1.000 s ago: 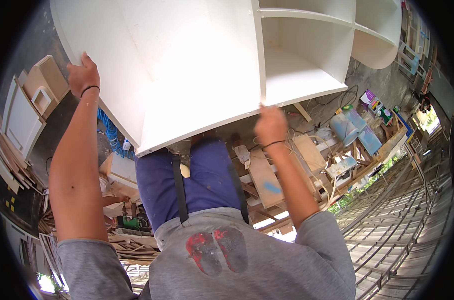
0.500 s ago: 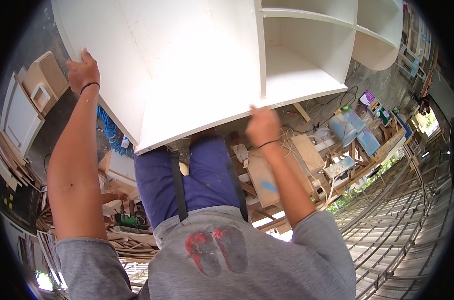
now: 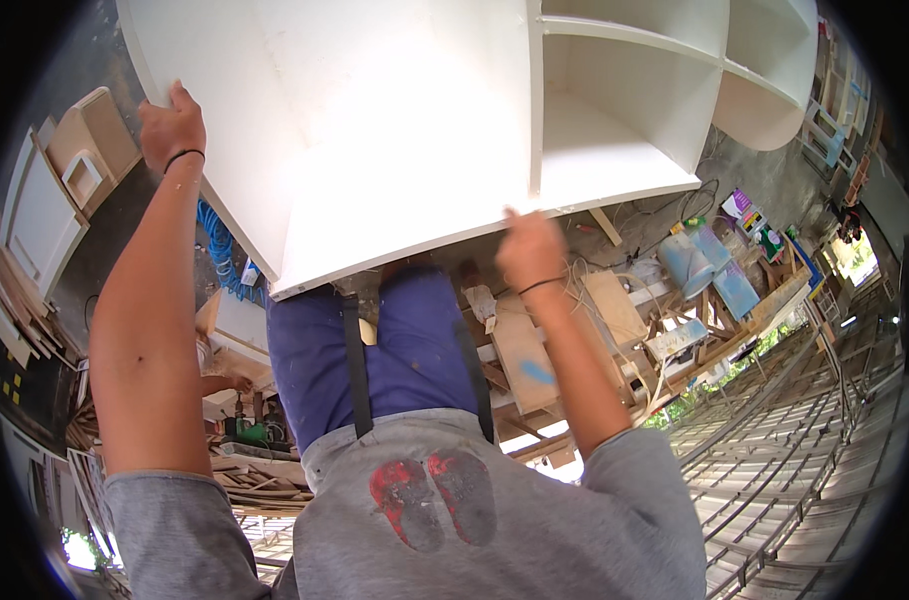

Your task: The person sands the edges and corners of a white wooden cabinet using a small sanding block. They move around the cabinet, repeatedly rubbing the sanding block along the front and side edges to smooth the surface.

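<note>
A large white cabinet (image 3: 404,130) with open compartments fills the upper part of the view. Its side panel's edge is gripped by my left hand (image 3: 172,132), fingers curled over it, thumb along the outside. My right hand (image 3: 531,250) is closed at the near edge of the cabinet, just below the upright divider (image 3: 536,110). It is slightly blurred, and whatever its fingers may hold against that edge is hidden.
Blue coiled hose (image 3: 217,250) lies beside the cabinet's left side. Wooden boards (image 3: 519,355), cables and paint-stained blue containers (image 3: 686,262) crowd the right. White and tan panels (image 3: 44,220) lean at far left. Another person's arm (image 3: 224,384) shows near a green power tool (image 3: 249,432).
The cabinet and surroundings sit slightly further right in view. My right hand stays at the near edge, blurred in both frames; my left keeps its hold on the side panel.
</note>
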{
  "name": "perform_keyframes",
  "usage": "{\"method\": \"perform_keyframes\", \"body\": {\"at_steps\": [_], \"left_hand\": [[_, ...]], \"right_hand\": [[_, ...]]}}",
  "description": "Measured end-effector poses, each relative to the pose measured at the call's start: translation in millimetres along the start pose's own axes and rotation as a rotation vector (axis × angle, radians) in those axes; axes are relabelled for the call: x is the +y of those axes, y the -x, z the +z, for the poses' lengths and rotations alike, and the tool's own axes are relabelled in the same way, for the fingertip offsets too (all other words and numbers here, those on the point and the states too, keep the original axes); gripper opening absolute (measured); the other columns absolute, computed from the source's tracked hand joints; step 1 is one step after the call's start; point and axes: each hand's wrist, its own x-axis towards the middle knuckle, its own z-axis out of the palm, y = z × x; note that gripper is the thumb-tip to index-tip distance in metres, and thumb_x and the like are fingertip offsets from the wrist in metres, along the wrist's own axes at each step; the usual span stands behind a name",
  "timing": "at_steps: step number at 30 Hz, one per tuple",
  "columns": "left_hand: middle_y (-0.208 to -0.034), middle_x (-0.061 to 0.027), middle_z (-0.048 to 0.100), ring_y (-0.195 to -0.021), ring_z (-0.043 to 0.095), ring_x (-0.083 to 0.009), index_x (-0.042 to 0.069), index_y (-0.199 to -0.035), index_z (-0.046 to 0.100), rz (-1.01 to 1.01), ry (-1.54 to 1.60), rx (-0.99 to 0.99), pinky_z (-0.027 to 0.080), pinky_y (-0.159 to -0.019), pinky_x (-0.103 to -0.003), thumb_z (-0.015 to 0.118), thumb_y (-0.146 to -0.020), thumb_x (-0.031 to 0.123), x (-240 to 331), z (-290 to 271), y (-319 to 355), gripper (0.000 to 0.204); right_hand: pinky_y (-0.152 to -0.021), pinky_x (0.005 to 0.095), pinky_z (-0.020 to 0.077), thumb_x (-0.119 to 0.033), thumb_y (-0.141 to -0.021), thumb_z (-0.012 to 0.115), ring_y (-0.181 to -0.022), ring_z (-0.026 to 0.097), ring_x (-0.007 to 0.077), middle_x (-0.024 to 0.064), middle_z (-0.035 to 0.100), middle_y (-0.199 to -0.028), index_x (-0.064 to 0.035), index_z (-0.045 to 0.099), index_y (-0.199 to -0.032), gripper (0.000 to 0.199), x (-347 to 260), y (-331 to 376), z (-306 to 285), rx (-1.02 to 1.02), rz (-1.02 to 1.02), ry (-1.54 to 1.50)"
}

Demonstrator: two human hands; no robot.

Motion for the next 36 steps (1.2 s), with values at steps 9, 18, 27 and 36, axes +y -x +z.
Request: {"method": "perform_keyframes", "body": {"at_steps": [9,18,27,36], "left_hand": [[-0.108,-0.0248,0.065,-0.105,0.062,-0.0394,-0.003,-0.123,0.051,-0.001,0.030,-0.027,0.049,-0.088,-0.047,0.049,-0.086,0.058,1.0,0.4,-0.9,0.071],[-0.108,-0.0248,0.065,-0.105,0.061,-0.0402,-0.004,-0.122,0.051,0.000,0.028,-0.035,0.049,-0.087,-0.048,0.048,-0.087,0.058,-2.2,0.8,1.1,0.071],[-0.109,-0.0254,0.064,-0.105,0.061,-0.0413,-0.004,-0.123,0.051,-0.005,0.090,-0.031,0.048,-0.088,-0.049,0.040,-0.090,0.060,5.9,-3.5,1.3,0.073],[-0.109,-0.0256,0.064,-0.105,0.060,-0.0421,-0.003,-0.123,0.051,-0.004,0.102,0.005,0.047,-0.088,-0.050,0.036,-0.091,0.061,-3.8,-0.4,-2.2,0.073]], "right_hand": [[-0.072,0.0462,0.0502,-0.010,-0.077,0.053,-0.078,0.059,0.0370,0.0184,0.060,-0.088,-0.0135,0.065,-0.113,0.038,129.6,-32.0,-59.7,-0.087,0.277,0.208],[-0.076,0.0439,0.0502,-0.017,-0.086,0.054,-0.087,0.057,0.0328,0.0143,0.057,-0.089,-0.0162,0.069,-0.101,0.022,-83.4,5.2,-28.7,-0.317,0.012,-0.149],[-0.070,0.0475,0.0488,-0.013,-0.080,0.054,-0.080,0.058,0.0366,0.0185,0.060,-0.087,-0.0119,0.068,-0.108,0.032,90.9,-19.0,-36.6,-0.035,0.154,0.169],[-0.070,0.0494,0.0485,-0.016,-0.083,0.054,-0.080,0.059,0.0366,0.0182,0.060,-0.082,-0.0103,0.069,-0.102,0.026,0.3,-18.7,-32.4,-0.129,0.109,0.018]]}}
